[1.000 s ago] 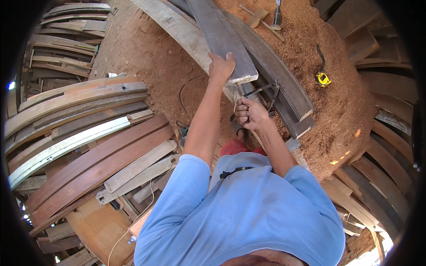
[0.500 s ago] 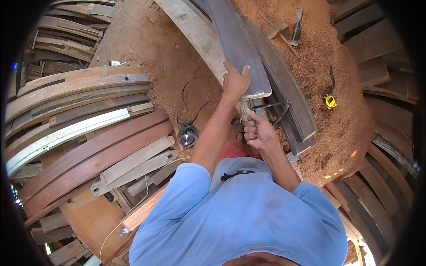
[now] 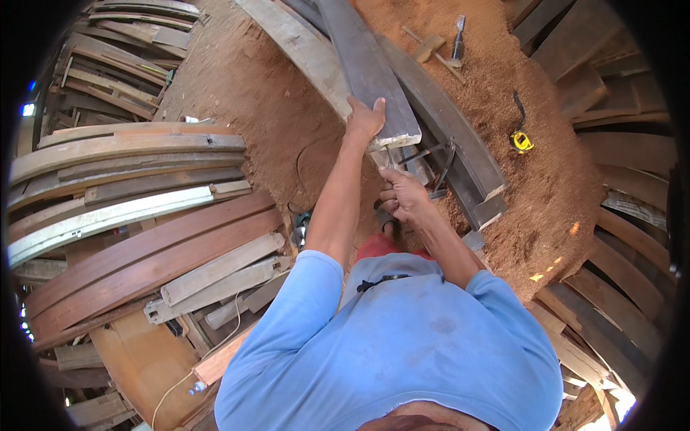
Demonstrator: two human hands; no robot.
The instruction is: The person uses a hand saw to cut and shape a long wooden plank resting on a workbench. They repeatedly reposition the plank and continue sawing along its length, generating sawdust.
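A long dark grey wooden plank (image 3: 370,79) slants away from me, its pale cut end towards me. My left hand (image 3: 366,118) grips its left edge close to that end, thumb up over the top face. Just below the cut end, my right hand (image 3: 401,194) is closed in a fist. Something thin shows between the fist and the plank, but what the fingers hold is mostly hidden. Under and to the right of the plank lie a dark grooved beam (image 3: 460,133) and a thin black metal frame (image 3: 447,161).
On the sawdust to the right are a yellow tape measure (image 3: 521,141), a chisel (image 3: 458,43) and a wooden block on a stick (image 3: 429,49). My left forearm partly covers a circular saw (image 3: 300,224). Stacked boards (image 3: 144,258) line the left; more timber (image 3: 632,172) leans at right.
The whole view has shifted a little, so the plank and tools appear further left and higher. Both hands keep nearly the same hold and place at the plank's end.
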